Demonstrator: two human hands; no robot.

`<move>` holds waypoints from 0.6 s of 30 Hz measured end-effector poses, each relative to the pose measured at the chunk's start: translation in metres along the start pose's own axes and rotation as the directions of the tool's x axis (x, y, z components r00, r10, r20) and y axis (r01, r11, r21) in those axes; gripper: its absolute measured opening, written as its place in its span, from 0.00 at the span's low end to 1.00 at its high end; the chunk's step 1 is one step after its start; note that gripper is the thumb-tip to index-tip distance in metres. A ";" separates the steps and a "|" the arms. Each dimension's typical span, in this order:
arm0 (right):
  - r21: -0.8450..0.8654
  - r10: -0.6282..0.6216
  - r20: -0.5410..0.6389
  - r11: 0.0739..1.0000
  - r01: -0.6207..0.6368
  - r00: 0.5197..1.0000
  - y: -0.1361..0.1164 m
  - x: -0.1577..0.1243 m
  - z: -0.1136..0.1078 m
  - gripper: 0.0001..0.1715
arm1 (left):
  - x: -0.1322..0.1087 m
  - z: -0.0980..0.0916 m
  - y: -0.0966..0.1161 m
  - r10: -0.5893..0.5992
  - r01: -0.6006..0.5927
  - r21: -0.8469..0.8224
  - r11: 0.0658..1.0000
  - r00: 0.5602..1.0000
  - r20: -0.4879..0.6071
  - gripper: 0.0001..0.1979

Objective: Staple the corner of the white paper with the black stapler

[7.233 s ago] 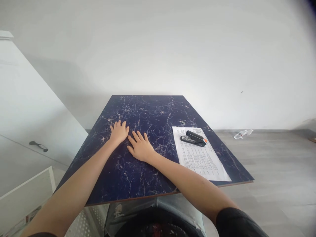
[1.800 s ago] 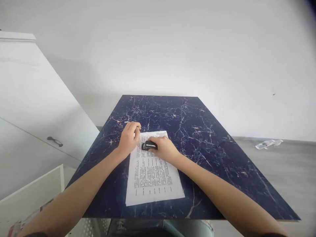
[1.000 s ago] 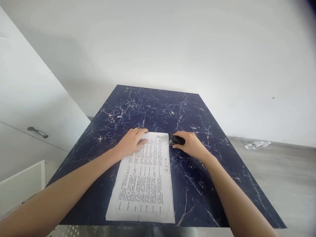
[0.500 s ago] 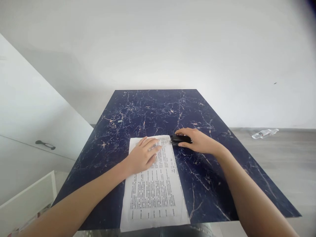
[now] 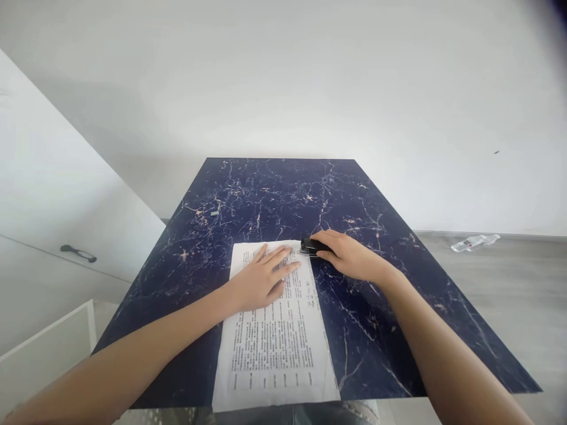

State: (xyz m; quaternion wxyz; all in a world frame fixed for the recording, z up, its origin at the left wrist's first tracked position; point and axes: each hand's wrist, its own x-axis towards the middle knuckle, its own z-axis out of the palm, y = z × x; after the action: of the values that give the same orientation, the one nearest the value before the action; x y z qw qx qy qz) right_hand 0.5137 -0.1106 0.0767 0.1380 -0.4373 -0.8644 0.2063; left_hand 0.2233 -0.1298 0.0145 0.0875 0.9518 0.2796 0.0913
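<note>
Printed paper [image 5: 274, 348] lies on the dark blue marbled table [image 5: 274, 195], its lower end at the near edge. My left hand [image 5: 261, 280] rests flat on the upper part of the sheet, fingers spread toward the top right corner. Wrapped around a black stapler [image 5: 306, 245] is my right hand [image 5: 349, 254], just right of the paper. The stapler's front end overlaps the paper's top right corner. My palm and fingers hide its rear part. Handwriting shows along the right margin of the page.
A small pale piece [image 5: 215, 213] lies on the table's left part. To the left stands a white cabinet [image 5: 39, 195] with a dark handle [image 5: 78, 254]. A crumpled clear plastic item [image 5: 475, 242] lies on the floor at right, by the white wall [image 5: 283, 77].
The stapler has shifted slightly left, over the paper's corner, and my right hand has closed further around it. My left hand's fingers have spread and slid a little to the right.
</note>
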 end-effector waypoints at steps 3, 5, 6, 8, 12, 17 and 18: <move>-0.004 -0.025 -0.029 1.000 0.025 0.999 -0.002 0.001 0.004 0.18 | 0.003 -0.001 0.004 0.024 -0.024 0.000 1.000 1.000 -0.004 0.32; -0.006 -0.028 -0.038 1.000 0.028 0.999 -0.002 0.001 0.006 0.18 | 0.005 -0.001 0.005 0.041 -0.041 -0.001 0.999 0.999 -0.007 0.34; -0.008 -0.025 -0.039 1.000 0.024 0.999 -0.002 0.001 0.006 0.18 | 0.005 -0.002 0.005 0.045 -0.045 -0.002 0.999 0.999 -0.013 0.35; -0.005 -0.013 -0.044 1.000 0.013 0.999 -0.003 0.001 0.008 0.18 | 0.004 -0.001 0.004 0.046 -0.046 -0.003 0.999 0.998 -0.034 0.35; 0.018 0.015 -0.068 1.000 -0.014 0.998 -0.006 0.002 0.011 0.19 | 0.002 0.002 0.003 0.046 -0.048 -0.027 0.998 0.997 -0.068 0.35; 0.033 0.038 -0.059 0.999 -0.036 0.998 -0.008 0.003 0.015 0.20 | 0.002 0.004 0.002 0.035 -0.039 -0.055 0.998 0.997 -0.068 0.34; 0.035 0.041 -0.049 0.999 -0.039 0.998 -0.008 0.003 0.015 0.20 | 0.002 0.005 0.001 0.032 -0.036 -0.057 0.998 0.997 -0.065 0.34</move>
State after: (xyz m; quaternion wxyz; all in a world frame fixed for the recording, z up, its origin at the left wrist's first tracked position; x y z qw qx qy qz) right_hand 0.5002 -0.1159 0.0671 0.1627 -0.4572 -0.8481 0.2126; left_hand 0.2264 -0.1304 0.0105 0.1043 0.9501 0.2631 0.1315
